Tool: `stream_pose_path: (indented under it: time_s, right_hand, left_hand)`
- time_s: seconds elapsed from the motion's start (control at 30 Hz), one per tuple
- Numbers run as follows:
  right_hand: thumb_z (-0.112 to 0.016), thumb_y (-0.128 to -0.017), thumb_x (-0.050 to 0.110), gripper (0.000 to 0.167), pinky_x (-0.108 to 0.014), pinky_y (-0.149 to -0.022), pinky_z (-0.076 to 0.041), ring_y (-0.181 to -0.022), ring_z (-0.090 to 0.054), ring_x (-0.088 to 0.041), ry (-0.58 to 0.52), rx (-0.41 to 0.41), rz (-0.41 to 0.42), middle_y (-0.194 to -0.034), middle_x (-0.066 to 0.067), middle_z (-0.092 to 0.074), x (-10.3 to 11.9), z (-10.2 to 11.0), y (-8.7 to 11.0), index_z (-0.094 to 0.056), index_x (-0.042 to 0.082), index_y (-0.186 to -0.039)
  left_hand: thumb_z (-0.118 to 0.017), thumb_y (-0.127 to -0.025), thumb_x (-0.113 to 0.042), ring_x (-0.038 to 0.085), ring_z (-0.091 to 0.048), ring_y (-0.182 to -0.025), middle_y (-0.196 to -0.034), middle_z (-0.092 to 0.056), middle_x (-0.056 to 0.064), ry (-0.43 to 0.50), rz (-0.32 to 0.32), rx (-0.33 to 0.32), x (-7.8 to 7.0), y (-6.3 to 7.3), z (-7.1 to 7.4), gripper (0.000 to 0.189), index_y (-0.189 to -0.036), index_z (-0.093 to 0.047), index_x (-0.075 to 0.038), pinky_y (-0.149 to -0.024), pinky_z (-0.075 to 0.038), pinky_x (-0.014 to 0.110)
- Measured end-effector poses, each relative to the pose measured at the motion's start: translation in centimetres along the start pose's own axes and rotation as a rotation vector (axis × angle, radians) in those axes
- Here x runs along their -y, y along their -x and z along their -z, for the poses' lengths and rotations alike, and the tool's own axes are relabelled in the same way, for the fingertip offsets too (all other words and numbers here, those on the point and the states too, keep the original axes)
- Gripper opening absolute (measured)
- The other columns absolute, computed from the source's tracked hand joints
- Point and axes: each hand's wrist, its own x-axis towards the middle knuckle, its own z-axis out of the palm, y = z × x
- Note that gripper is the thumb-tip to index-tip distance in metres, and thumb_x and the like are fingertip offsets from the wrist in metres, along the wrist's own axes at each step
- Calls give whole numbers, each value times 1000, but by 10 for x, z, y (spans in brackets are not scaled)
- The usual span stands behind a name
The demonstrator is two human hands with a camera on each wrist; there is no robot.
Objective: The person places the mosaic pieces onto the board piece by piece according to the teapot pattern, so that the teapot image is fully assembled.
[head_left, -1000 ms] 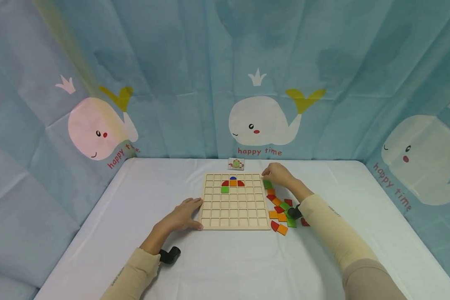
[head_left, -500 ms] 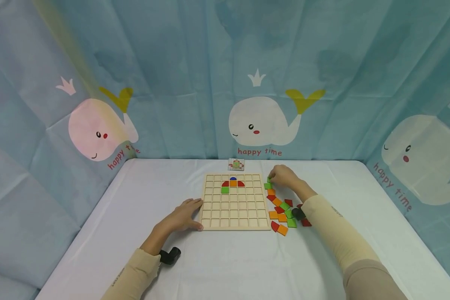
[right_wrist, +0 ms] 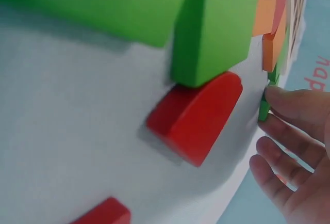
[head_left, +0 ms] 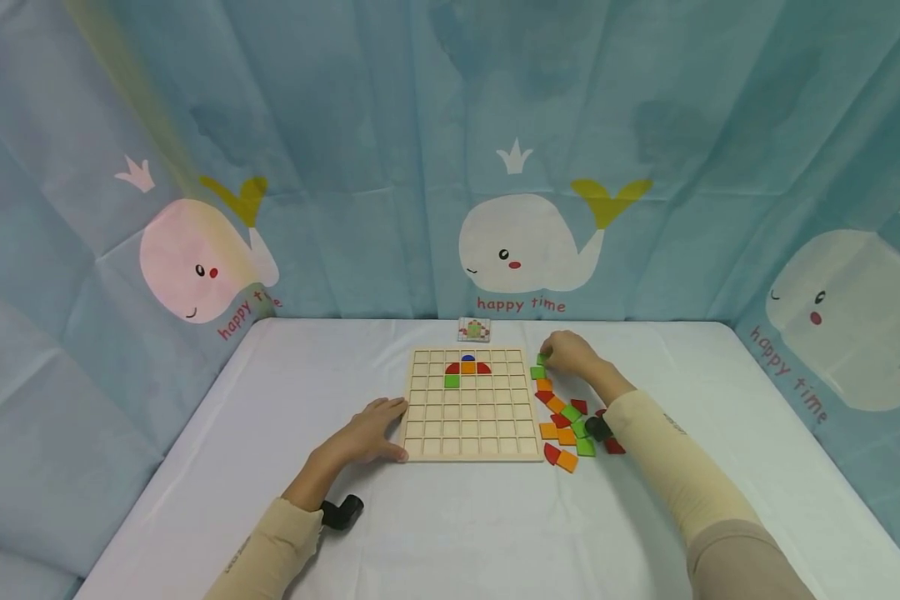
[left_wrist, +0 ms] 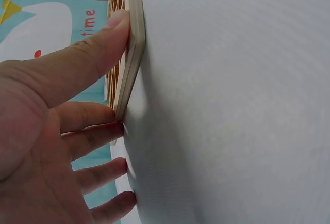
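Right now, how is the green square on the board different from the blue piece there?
The green square has straight sides, while the blue piece has a rounded top. The green square looks bigger and about fills its space; the blue piece fills only part of its own. The blue piece is in the farthest row, while the green square is nearer the person. Both lie on the wooden board.

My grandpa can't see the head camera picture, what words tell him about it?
A person's right hand pinches a green piece beside a wooden grid board, while the left hand touches the board's left edge. Five pieces sit on it; loose red, orange and green pieces lie to its right. A whale curtain hangs behind.
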Motion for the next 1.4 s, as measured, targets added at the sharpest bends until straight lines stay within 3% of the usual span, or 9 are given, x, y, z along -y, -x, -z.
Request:
stream_pose_path:
  time_s: [0.7,0.93,1.17,1.4]
  right_hand:
    - [-65,-89,11,30,-48,-103,-48,-105,-60,-31,2,-34,37,-117,-17,-68,2,4,1,-68,-2,-116]
    - [-67,-87,9,29,-48,-100,-49,-108,-63,-33,-17,-85,111,-114,-18,-69,7,2,3,-69,-3,-113]
    - [-73,-86,17,31,-46,-93,-53,-101,-64,-30,-18,-95,191,-107,-15,-70,13,-1,5,-71,-1,-111]
    - [-72,-86,14,28,-44,-92,-53,-100,-64,-29,-21,-98,239,-105,-14,-70,25,-3,7,-72,0,-110]
  left_hand:
    - [-85,-73,-27,41,-25,-146,-156,-36,16,-12,11,11,0,-4,0,92,-148,-39,-2,-113,-26,64]
    - [-85,-73,-27,41,-25,-146,-156,-36,15,-7,8,16,2,-4,0,92,-148,-38,-2,-113,-26,64]
    - [-86,-72,-26,42,-25,-146,-156,-36,16,16,-1,11,3,-3,-1,92,-147,-39,-1,-113,-26,65]
    - [-85,-72,-29,41,-25,-146,-156,-36,16,7,-11,3,4,-1,0,92,-147,-40,-2,-115,-26,62]
